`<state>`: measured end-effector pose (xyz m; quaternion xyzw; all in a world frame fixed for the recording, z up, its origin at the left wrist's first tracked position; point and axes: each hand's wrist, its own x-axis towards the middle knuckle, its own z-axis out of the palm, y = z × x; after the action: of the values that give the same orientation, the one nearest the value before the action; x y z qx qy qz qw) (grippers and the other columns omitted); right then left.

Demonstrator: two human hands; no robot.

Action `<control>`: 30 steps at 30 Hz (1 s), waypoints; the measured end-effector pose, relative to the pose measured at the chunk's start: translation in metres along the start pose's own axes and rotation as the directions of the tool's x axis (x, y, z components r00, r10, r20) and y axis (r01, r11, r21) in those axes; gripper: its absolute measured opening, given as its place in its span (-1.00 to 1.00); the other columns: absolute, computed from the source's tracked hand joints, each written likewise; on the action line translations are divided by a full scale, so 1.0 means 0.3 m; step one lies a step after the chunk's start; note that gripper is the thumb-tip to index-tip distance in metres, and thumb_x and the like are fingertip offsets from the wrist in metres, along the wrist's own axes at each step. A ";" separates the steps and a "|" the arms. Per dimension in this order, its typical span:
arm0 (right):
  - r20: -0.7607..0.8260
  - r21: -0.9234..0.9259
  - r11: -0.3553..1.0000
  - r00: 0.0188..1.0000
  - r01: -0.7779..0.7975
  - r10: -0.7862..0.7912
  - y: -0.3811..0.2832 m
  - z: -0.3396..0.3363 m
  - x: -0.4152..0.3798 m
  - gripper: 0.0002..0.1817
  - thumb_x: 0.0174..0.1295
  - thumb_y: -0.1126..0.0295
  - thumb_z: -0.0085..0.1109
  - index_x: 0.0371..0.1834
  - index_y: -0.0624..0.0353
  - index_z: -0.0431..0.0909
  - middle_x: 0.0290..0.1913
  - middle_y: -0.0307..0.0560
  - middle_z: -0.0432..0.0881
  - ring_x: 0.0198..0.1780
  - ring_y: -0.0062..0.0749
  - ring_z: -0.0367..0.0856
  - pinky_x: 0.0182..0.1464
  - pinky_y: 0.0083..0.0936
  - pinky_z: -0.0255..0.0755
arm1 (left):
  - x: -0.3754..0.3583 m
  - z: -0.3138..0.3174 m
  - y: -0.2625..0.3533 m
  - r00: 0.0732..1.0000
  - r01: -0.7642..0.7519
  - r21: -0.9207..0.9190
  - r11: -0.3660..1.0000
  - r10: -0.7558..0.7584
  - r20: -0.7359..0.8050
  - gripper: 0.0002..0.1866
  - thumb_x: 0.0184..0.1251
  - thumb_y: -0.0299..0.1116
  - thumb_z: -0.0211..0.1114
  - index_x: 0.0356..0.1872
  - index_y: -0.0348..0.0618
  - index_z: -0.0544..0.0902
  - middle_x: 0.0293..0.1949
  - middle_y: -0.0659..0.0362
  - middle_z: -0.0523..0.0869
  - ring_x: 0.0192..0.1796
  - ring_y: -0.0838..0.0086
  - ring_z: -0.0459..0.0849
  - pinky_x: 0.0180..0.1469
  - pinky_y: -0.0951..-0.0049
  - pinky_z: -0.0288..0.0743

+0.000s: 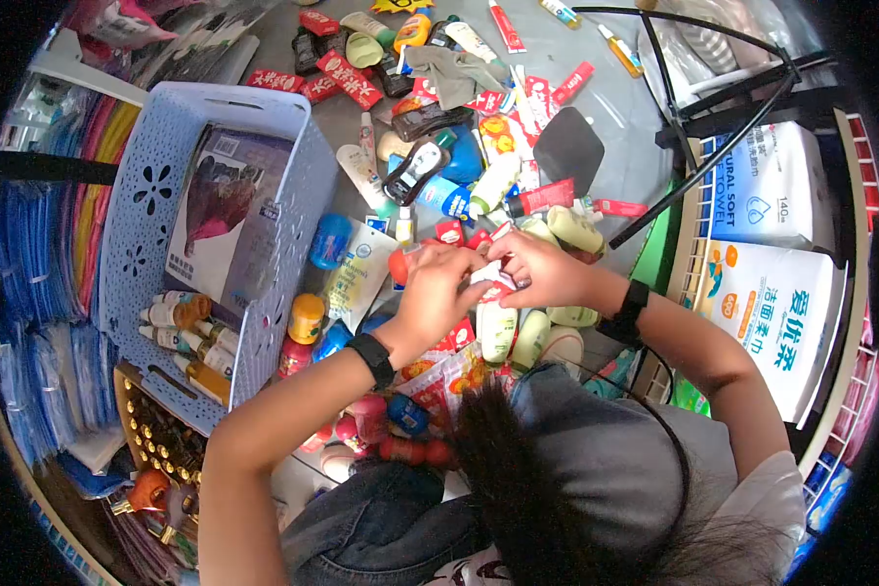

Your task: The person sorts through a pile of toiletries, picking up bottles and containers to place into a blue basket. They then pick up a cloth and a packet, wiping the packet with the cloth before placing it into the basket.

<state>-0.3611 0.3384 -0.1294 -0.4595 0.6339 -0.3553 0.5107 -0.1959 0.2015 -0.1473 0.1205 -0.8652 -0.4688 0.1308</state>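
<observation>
My left hand (438, 288) and my right hand (547, 273) meet near the middle of the floor, fingertips pinched together. Between them is a small white-and-red packet (494, 278), largely covered by the fingers; I cannot tell exactly what it is. Just under it, overlapping in this view, is a pale green bottle (497, 332). More pale green bottles (529, 337) lie to the right, beside my right wrist. A flat cream-coloured pouch (361, 269) lies left of my left hand. Small red boxes (449, 231) sit just beyond the fingers.
A lilac plastic basket (308, 166) with small bottles (205, 376) inside stands at left. Ahead spreads a pile of tubes, bottles and red packets (350, 78). A black metal frame (718, 151) and a shelf with towel packs (776, 317) stand at right.
</observation>
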 end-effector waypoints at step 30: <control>-0.094 -0.167 0.981 0.989 0.094 -0.111 0.098 0.020 -0.120 -0.72 -0.09 0.40 0.42 -0.39 0.22 0.49 -0.47 -0.15 0.56 -0.42 -0.44 0.55 -0.35 -0.50 0.43 | -0.029 -0.026 -0.036 0.931 -0.358 0.383 0.851 0.357 0.076 -0.81 0.03 -0.40 0.32 -0.35 -0.13 0.50 -0.36 0.12 0.54 -0.18 0.23 0.52 -0.01 0.24 0.32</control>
<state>-0.3598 0.3821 -0.1461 -0.5126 0.6615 -0.3519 0.4192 -0.1842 0.1926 -0.1534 -0.0193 -0.9484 -0.2544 0.1881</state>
